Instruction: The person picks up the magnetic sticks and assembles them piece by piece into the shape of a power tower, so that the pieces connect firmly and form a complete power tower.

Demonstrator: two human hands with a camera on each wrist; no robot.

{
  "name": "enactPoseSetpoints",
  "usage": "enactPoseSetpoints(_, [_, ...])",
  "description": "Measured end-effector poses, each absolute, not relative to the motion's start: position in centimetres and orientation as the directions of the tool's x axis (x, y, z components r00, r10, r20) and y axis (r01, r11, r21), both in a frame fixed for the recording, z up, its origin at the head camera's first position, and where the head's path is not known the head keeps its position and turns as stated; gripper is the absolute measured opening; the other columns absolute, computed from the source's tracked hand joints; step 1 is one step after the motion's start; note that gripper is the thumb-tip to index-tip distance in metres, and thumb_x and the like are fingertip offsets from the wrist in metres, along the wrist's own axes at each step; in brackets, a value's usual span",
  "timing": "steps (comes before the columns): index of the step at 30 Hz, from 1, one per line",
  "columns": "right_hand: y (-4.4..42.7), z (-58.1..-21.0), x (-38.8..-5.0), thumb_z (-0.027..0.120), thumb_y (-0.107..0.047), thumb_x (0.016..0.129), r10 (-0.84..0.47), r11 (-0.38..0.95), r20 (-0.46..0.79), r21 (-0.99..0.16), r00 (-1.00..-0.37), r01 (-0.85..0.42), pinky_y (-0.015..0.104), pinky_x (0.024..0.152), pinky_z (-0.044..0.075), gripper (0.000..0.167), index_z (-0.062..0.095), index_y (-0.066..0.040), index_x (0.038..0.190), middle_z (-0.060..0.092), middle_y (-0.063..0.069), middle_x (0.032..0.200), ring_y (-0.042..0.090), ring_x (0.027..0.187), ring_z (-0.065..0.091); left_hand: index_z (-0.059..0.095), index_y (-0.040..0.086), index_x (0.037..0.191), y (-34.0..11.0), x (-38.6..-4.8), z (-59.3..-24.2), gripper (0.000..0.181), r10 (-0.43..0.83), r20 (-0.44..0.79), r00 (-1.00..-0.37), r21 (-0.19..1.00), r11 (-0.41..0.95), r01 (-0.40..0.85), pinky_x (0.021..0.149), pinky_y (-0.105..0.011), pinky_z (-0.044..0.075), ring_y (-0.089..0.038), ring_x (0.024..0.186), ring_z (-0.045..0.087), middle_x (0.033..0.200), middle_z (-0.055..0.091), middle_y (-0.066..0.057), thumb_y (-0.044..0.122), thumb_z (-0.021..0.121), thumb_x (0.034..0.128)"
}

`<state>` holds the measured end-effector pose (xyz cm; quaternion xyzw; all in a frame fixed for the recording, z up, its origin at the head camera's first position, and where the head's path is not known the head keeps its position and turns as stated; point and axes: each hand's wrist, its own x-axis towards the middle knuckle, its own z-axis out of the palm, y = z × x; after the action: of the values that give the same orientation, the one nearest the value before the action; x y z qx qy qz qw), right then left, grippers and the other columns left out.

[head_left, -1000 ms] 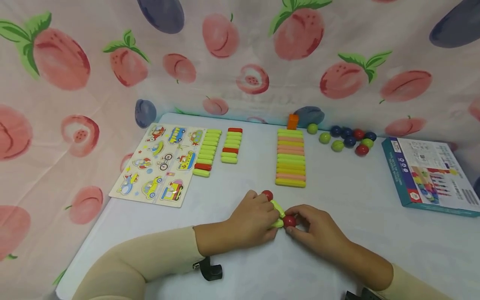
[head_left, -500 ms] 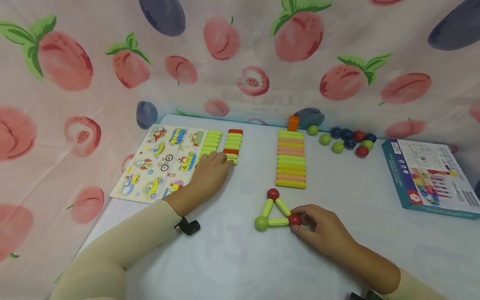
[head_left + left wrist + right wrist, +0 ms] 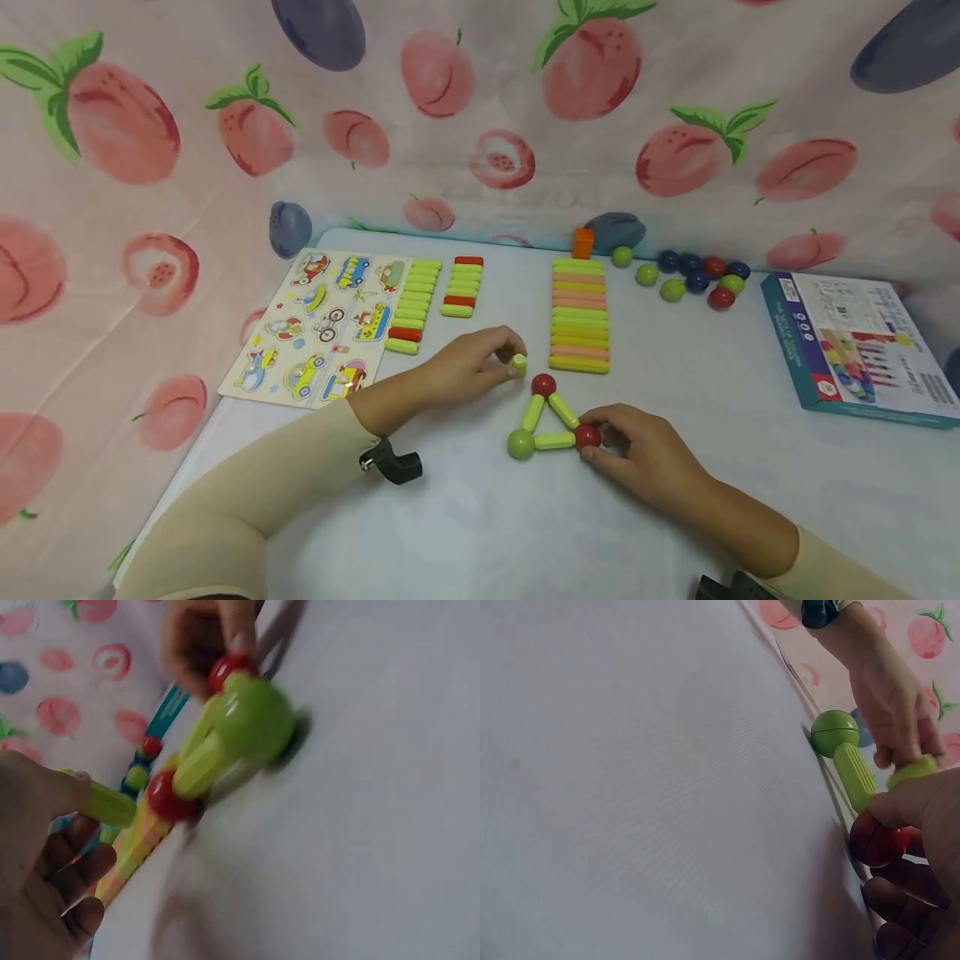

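Observation:
On the table lies a triangle of three light green sticks (image 3: 555, 441) joined by a green ball (image 3: 521, 444) and two red balls, one at the top (image 3: 543, 384). My right hand (image 3: 651, 458) pinches the red ball (image 3: 587, 436) at its right corner between thumb and fingers. Just above and left of the top ball, my left hand (image 3: 467, 367) pinches a loose green stick (image 3: 519, 362), seen end-on. The left wrist view shows that stick (image 3: 109, 804) between thumb and finger, apart from the triangle, whose green ball (image 3: 256, 722) is nearest the camera.
A picture board (image 3: 303, 329) lies at the left beside two columns of green and red sticks (image 3: 462, 287). Behind the triangle are a column of yellow, pink and green sticks (image 3: 580, 317) and an orange block (image 3: 582, 243). Loose balls (image 3: 672, 290) and a box (image 3: 862, 350) are at the right.
My left hand let go of the triangle, reached to the short stick column, and came back right with a green stick from its near end. My right hand stays on the red ball.

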<state>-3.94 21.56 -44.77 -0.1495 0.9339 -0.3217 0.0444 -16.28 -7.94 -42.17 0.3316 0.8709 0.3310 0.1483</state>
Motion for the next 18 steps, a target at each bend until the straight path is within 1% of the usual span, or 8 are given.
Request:
enactPoseSetpoints(1, [21.6,-44.8,-4.0,0.09,-0.021,0.088,-0.309,0.747,0.02,-0.613,-0.951,-0.255,0.026,0.075,0.056,0.038,0.075,-0.022,0.123,0.07,-0.012,0.107,0.008,0.088,0.06,0.061,0.017,0.13,-7.2,-16.0,-42.1,0.023,0.699,-0.044,-0.714,0.743,0.5,0.444,0.106,-0.033,0.051,-0.012,0.119,0.061,0.123,0.067,0.004,0.02,0.067,0.1076])
enactPoseSetpoints(3, [21.6,-44.9,-4.0,0.09,-0.02,0.088,-0.314,0.745,0.028,-0.612,-0.949,-0.265,0.027,0.075,0.056,0.038,0.075,-0.021,0.123,0.071,-0.012,0.107,0.008,0.088,0.061,0.059,0.017,0.132,-6.0,-15.7,-42.3,0.024,0.723,-0.037,-0.69,0.802,0.433,0.411,0.107,-0.031,0.051,-0.011,0.121,0.061,0.124,0.067,0.004,0.02,0.065,0.1088])
enactPoseSetpoints(5, [21.6,-45.0,-4.0,0.09,-0.02,0.088,-0.32,0.739,0.031,-0.617,-0.947,-0.27,0.027,0.076,0.056,0.038,0.075,-0.021,0.123,0.071,-0.012,0.108,0.007,0.089,0.061,0.058,0.017,0.134,-5.2,-15.5,-42.8,0.025,0.722,-0.027,-0.691,0.812,0.419,0.406,0.105,-0.028,0.051,-0.009,0.121,0.062,0.124,0.068,0.004,0.019,0.063,0.1096])
enactPoseSetpoints(8, [21.8,-45.1,-4.0,0.09,-0.022,0.088,-0.334,0.733,0.023,-0.622,-0.942,-0.275,0.027,0.078,0.057,0.039,0.074,-0.023,0.124,0.071,-0.013,0.111,0.006,0.091,0.062,0.058,0.015,0.139,-5.0,-15.6,-43.4,0.03,0.727,-0.023,-0.686,0.819,0.408,0.404,0.103,-0.027,0.052,-0.01,0.12,0.063,0.125,0.069,0.002,0.017,0.064,0.109])
enactPoseSetpoints(10, [22.0,-45.1,-4.3,0.09,-0.021,0.088,-0.352,0.726,0.022,-0.624,-0.936,-0.288,0.028,0.081,0.058,0.04,0.075,-0.024,0.124,0.071,-0.013,0.113,0.006,0.093,0.063,0.061,0.014,0.138,-5.4,-15.5,-44.0,0.031,0.737,-0.016,-0.676,0.803,0.412,0.431,0.101,-0.027,0.052,-0.009,0.117,0.064,0.124,0.069,0.004,0.017,0.066,0.108])
enactPoseSetpoints(12, [22.4,-45.0,-4.7,0.089,-0.02,0.089,-0.35,0.73,0.029,-0.618,-0.936,-0.292,0.029,0.08,0.058,0.04,0.075,-0.025,0.125,0.071,-0.013,0.113,0.007,0.093,0.063,0.066,0.015,0.133,-6.0,-15.0,-44.4,0.029,0.742,-0.005,-0.671,0.782,0.421,0.459,0.097,-0.027,0.053,-0.009,0.111,0.064,0.12,0.069,0.006,0.018,0.071,0.105])
enactPoseSetpoints(14, [22.8,-44.9,-5.4,0.087,-0.015,0.089,-0.335,0.738,0.046,-0.608,-0.941,-0.293,0.029,0.08,0.058,0.04,0.075,-0.024,0.127,0.071,-0.013,0.113,0.008,0.093,0.062,0.071,0.018,0.123,-6.5,-14.1,-44.7,0.022,0.751,0.015,-0.66,0.744,0.433,0.509,0.09,-0.026,0.053,-0.008,0.103,0.063,0.112,0.068,0.01,0.02,0.076,0.1015])
enactPoseSetpoints(18, [23.1,-44.9,-6.8,0.081,-0.008,0.094,-0.329,0.739,0.064,-0.603,-0.942,-0.299,0.034,0.082,0.057,0.041,0.075,-0.022,0.132,0.073,-0.008,0.114,0.013,0.095,0.062,0.073,0.023,0.107,-6.8,-10.9,-44.7,0.02,0.771,0.065,-0.634,0.66,0.443,0.607,0.075,-0.02,0.049,-0.006,0.086,0.058,0.096,0.065,0.015,0.029,0.086,0.0936])
